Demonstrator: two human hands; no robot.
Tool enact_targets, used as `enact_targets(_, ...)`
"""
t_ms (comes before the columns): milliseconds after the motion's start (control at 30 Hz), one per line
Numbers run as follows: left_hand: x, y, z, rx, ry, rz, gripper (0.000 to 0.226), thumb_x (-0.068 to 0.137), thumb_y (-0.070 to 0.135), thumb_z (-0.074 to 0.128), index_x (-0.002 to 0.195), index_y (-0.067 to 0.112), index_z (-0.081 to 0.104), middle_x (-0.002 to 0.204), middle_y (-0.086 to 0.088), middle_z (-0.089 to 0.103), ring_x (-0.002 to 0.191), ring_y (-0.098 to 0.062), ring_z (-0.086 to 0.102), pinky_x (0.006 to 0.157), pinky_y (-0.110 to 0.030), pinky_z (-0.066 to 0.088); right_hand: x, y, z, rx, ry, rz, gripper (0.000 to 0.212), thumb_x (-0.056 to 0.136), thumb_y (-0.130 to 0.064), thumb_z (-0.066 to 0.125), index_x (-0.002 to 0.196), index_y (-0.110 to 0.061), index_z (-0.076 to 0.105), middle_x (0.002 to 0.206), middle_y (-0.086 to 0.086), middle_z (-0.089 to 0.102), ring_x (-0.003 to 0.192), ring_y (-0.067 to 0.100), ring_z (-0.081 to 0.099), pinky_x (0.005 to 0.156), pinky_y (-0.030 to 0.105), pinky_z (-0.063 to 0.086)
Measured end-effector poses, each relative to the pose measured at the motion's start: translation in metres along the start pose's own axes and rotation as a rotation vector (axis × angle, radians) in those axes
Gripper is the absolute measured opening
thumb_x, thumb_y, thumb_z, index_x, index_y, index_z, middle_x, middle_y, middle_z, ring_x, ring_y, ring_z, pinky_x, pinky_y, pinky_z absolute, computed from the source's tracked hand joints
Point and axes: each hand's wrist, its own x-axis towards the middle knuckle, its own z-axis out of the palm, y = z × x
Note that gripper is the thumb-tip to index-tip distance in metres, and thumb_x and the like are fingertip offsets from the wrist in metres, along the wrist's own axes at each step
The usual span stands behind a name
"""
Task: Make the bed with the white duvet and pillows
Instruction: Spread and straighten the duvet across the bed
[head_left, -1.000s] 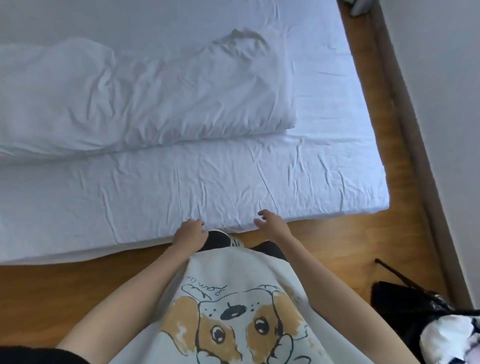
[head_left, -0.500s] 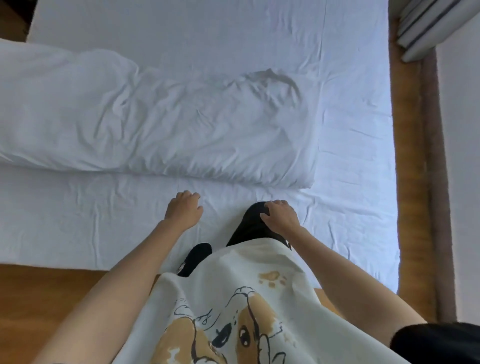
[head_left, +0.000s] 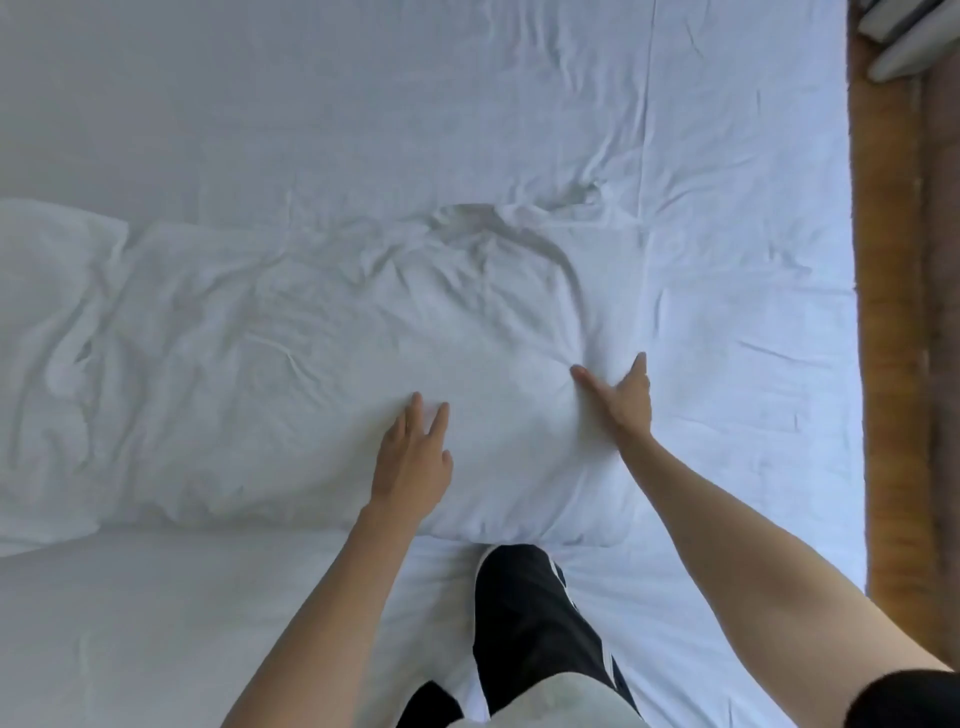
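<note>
- White duvet (head_left: 291, 364) is bunched in a folded strip across the middle of the bed's sheet (head_left: 467, 104), right end just ahead of my knee (head_left: 530, 613).
- My left hand (head_left: 413, 462) lies flat on it, fingers straight; my right hand (head_left: 621, 402) presses its right end, thumb splayed.
- I reckon the trick is getting hold of an edge and unfolding, not patting.
- Duvet's left end is cut off, no pillows visible, and I can't tell where its corners are.
</note>
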Motion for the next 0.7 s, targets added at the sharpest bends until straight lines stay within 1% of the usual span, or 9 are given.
enact_targets(67,0.017,0.008,0.006,0.054,-0.010,0.064,0.064,0.097,0.025,0.044,0.153,0.016,0.015,0.159,-0.022,0.001,0.146,-0.035,0.011,0.115,-0.041,0.023,0.023,0.005,0.002,0.081,-0.141,0.054,0.121,0.065,-0.064,0.078,0.153,-0.015,0.011,0.153,0.007,0.033,0.139,0.023,0.035,0.113,0.037,0.030)
enact_targets(100,0.023,0.011,0.009,0.064,-0.023,0.074,0.064,0.097,0.026,0.044,0.153,0.017,0.014,0.159,-0.022,-0.001,0.146,-0.036,0.009,0.115,-0.042,0.021,0.034,0.012,0.005,0.122,-0.179,0.059,0.127,0.056,-0.068,0.080,0.153,-0.018,0.014,0.150,0.004,0.039,0.135,0.021,0.042,0.113,0.038,0.033)
enact_targets(167,0.033,0.015,0.014,0.058,-0.038,0.066,0.064,0.097,0.027,0.043,0.153,0.018,0.014,0.159,-0.022,-0.002,0.146,-0.036,0.007,0.116,-0.042,0.019,0.054,0.029,0.012,0.166,-0.197,0.090,0.136,0.040,-0.077,0.081,0.149,-0.022,0.023,0.141,-0.001,0.050,0.126,0.019,0.052,0.109,0.042,0.040)
enact_targets(267,0.041,0.017,0.020,0.039,-0.059,0.045,0.064,0.097,0.029,0.043,0.153,0.021,0.013,0.159,-0.020,-0.002,0.146,-0.034,0.006,0.116,-0.042,0.017,0.065,0.041,0.018,0.151,-0.205,0.138,0.132,0.037,-0.078,0.080,0.146,-0.025,0.028,0.138,0.000,0.051,0.123,0.022,0.054,0.105,0.043,0.043)
enact_targets(400,0.044,0.017,0.022,0.022,-0.062,0.037,0.064,0.096,0.029,0.046,0.152,0.022,0.016,0.159,-0.019,0.001,0.146,-0.034,0.007,0.116,-0.041,0.017,0.057,0.032,0.019,0.281,-0.271,0.132,0.111,0.048,-0.063,0.085,0.138,-0.025,0.033,0.122,-0.007,0.061,0.111,0.017,0.061,0.099,0.040,0.047)
enact_targets(467,0.043,0.016,0.021,0.020,-0.056,0.047,0.064,0.095,0.028,0.048,0.152,0.023,0.017,0.159,-0.018,0.002,0.146,-0.033,0.007,0.116,-0.040,0.017,0.051,0.026,0.019,0.362,-0.309,0.119,0.101,0.054,-0.051,0.089,0.134,-0.018,0.036,0.120,-0.002,0.064,0.107,0.017,0.064,0.095,0.039,0.051)
enact_targets(567,0.039,0.006,0.015,-0.022,-0.058,0.083,0.063,0.095,0.029,0.048,0.151,0.024,0.020,0.159,-0.014,0.005,0.146,-0.030,0.010,0.114,-0.038,0.021,0.029,0.012,0.021,0.421,-0.380,0.070,0.057,0.070,-0.026,0.083,0.118,-0.007,0.058,0.109,0.008,0.071,0.096,0.023,0.070,0.087,0.038,0.055)
enact_targets(633,0.028,-0.005,0.010,-0.057,-0.054,0.096,0.062,0.096,0.028,0.048,0.151,0.022,0.020,0.159,-0.013,0.008,0.145,-0.029,0.012,0.113,-0.038,0.023,0.003,0.001,0.023,0.459,-0.315,0.026,0.033,0.074,-0.015,0.079,0.105,-0.008,0.068,0.098,0.006,0.074,0.090,0.022,0.071,0.080,0.035,0.055)
enact_targets(700,0.010,-0.022,0.004,-0.078,-0.052,0.095,0.063,0.098,0.028,0.046,0.153,0.022,0.016,0.159,-0.015,0.008,0.146,-0.030,0.011,0.115,-0.040,0.021,-0.028,-0.013,0.024,0.472,-0.175,-0.011,0.028,0.072,-0.011,0.078,0.099,-0.015,0.068,0.094,0.003,0.074,0.087,0.019,0.071,0.075,0.033,0.056)
